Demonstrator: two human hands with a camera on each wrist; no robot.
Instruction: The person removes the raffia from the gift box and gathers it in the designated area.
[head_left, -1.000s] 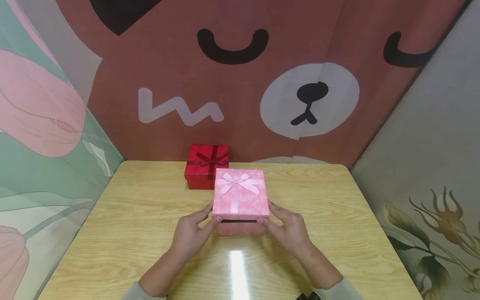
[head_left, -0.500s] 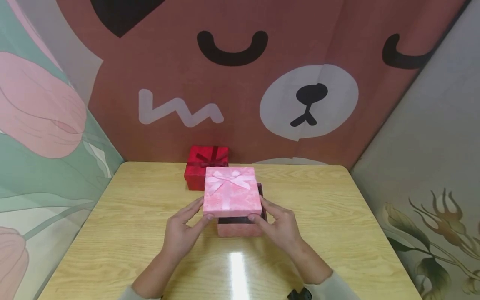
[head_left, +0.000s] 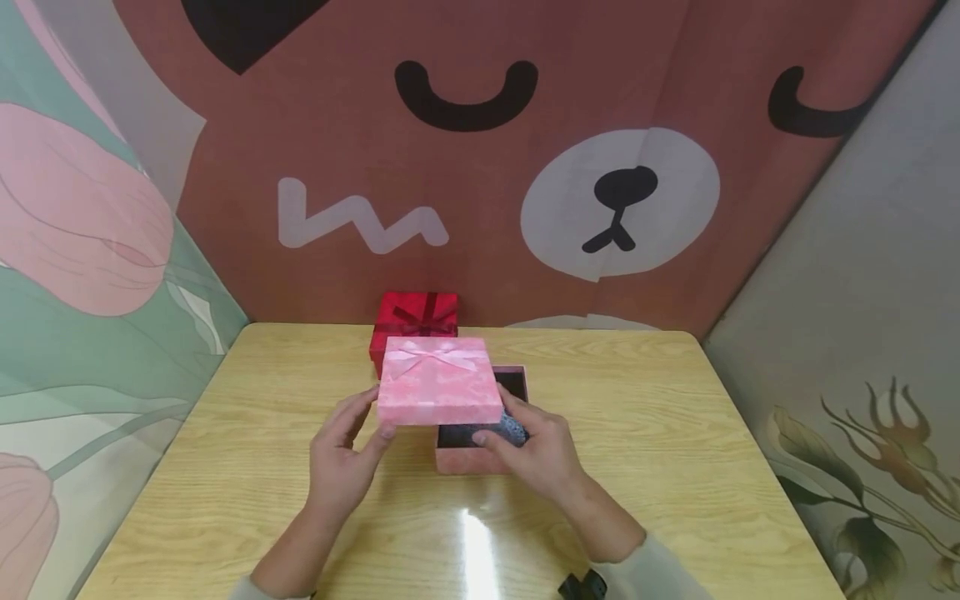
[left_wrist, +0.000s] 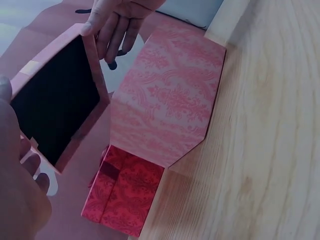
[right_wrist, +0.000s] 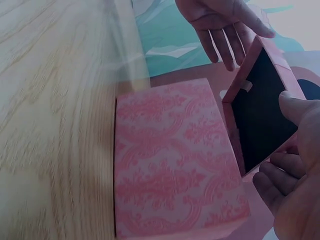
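A pink gift box lid (head_left: 438, 379) with a pale ribbon bow is held in the air between both hands. My left hand (head_left: 340, 462) holds its left side, thumb at the near corner. On the opposite side my right hand (head_left: 542, 454) grips it, the thumb low at the edge. The lid's dark inside (left_wrist: 62, 100) shows in the left wrist view. Beneath and to the right, the pink box base (head_left: 468, 462) stands uncovered on the table, partly hidden by the lid and right hand. Inside it lies a bluish, speckled thing (head_left: 513, 430) whose kind I cannot tell.
A red gift box (head_left: 412, 312) with a dark red bow stands behind, near the table's back edge; the lid hides part of it. The wooden table (head_left: 637, 433) meets printed curtains at the back and sides. A black object (head_left: 583, 586) shows by the right sleeve.
Both hands have lifted the lid off the pink box base and carried it left. The dark interior and the bluish thing have come into view. The base and red box stayed put.
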